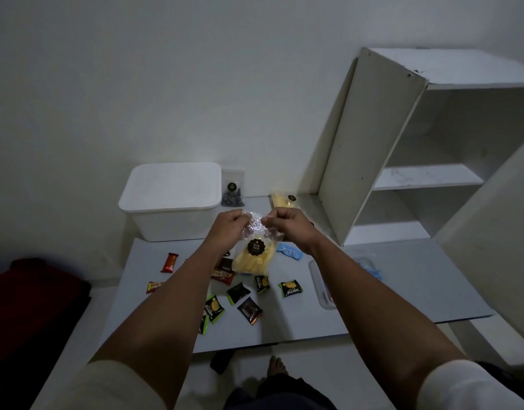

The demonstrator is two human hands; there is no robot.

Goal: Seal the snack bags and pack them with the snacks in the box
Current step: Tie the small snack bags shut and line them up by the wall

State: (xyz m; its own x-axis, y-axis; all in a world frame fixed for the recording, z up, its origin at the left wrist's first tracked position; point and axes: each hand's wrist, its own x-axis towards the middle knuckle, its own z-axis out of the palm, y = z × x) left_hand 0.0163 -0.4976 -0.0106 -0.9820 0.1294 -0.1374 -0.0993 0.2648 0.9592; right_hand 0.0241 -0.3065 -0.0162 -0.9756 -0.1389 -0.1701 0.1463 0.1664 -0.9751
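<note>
Clear bag of yellow chips (pixel 255 260) hangs upright mid-air, top crumpled. White lidded box (pixel 172 199) sits at ten o'clock; dark-snack bag (pixel 232 187) beside it, another yellow bag (pixel 283 200) at one o'clock, small wrapped snacks (pixel 243 303) scattered at six.

**Colours on the grey table**

The held bag (pixel 255 255) is clear, with pale yellow snacks and a black round label lettered in gold. The box (pixel 172 199) far left is plain white. Loose packets run red (pixel 169 262), black with green edges (pixel 290 289), dark brown (pixel 249 310) and light blue (pixel 289 251). The shelf (pixel 402 143) on the right is white, the table (pixel 373 291) pale grey.
</note>
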